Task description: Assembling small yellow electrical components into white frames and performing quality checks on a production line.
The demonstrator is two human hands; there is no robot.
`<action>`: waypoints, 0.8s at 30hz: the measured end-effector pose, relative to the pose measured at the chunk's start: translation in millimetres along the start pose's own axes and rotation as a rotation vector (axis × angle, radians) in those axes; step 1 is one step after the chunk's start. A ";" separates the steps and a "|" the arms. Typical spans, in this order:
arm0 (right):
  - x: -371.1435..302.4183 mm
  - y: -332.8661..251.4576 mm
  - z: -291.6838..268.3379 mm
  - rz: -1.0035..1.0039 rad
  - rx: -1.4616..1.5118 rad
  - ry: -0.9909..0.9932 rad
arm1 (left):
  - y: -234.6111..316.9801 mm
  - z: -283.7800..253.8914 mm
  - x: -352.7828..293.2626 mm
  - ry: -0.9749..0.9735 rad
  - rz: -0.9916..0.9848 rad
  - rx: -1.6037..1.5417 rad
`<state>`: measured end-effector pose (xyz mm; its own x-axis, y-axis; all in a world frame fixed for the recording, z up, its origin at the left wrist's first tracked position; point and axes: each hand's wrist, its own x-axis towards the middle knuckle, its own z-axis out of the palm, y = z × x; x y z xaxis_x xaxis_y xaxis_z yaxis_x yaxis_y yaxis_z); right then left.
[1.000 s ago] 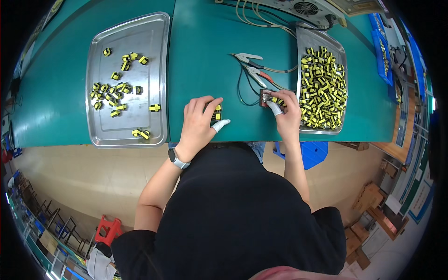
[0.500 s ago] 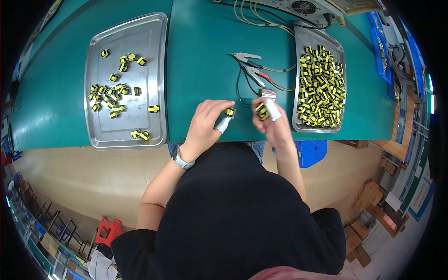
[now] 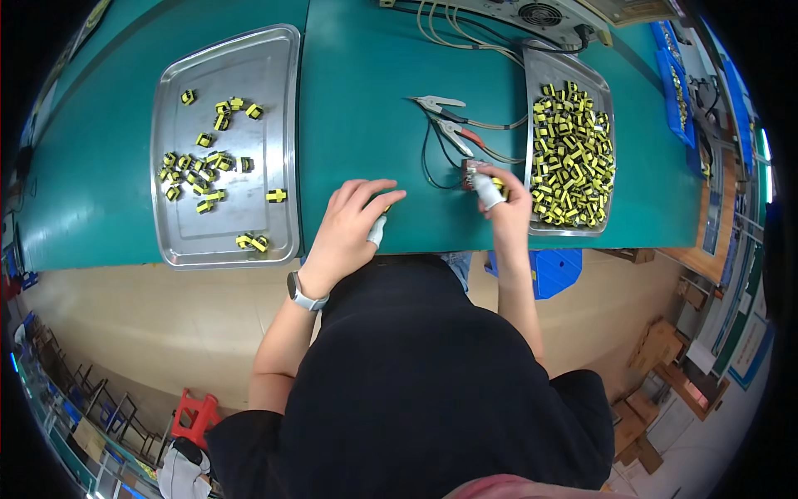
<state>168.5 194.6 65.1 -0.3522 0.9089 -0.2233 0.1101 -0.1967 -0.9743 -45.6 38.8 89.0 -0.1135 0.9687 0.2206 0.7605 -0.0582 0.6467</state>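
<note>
My left hand [image 3: 345, 224] is over the table's front edge, closed on a small yellow-and-black transformer [image 3: 387, 209] that its fingers mostly hide. White tape wraps its thumb. My right hand [image 3: 510, 206], its thumb wrapped in white too, is closed on another yellow-and-black transformer [image 3: 499, 185]. Its fingertips are at a small block-shaped fixture [image 3: 467, 174] on the green table; whether the transformer touches it is hidden. Two clip leads lie just beyond: one with a black sleeve [image 3: 439, 102], one with a red sleeve [image 3: 455, 135].
On the left, a metal tray [image 3: 287, 108] holds scattered transformers. A second metal tray [image 3: 611, 83] on the right is heaped with them. Cables run to a grey instrument with a fan [image 3: 540, 12] at the back. A blue stool [image 3: 553, 273] stands below the front edge.
My left hand has moved left and toward me, turning so its transformer is mostly hidden. My right hand has shifted right, its fingertips now at the fixture.
</note>
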 end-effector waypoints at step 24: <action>-24.4 21.3 18.8 0.420 0.681 -0.565 | 15.5 3.6 3.2 0.084 -0.029 -0.187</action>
<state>161.9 161.4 49.2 -0.8201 0.4410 -0.3647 -0.1693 -0.7957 -0.5816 -31.9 41.9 97.1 -0.1925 0.9476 0.2548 0.6254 -0.0816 0.7760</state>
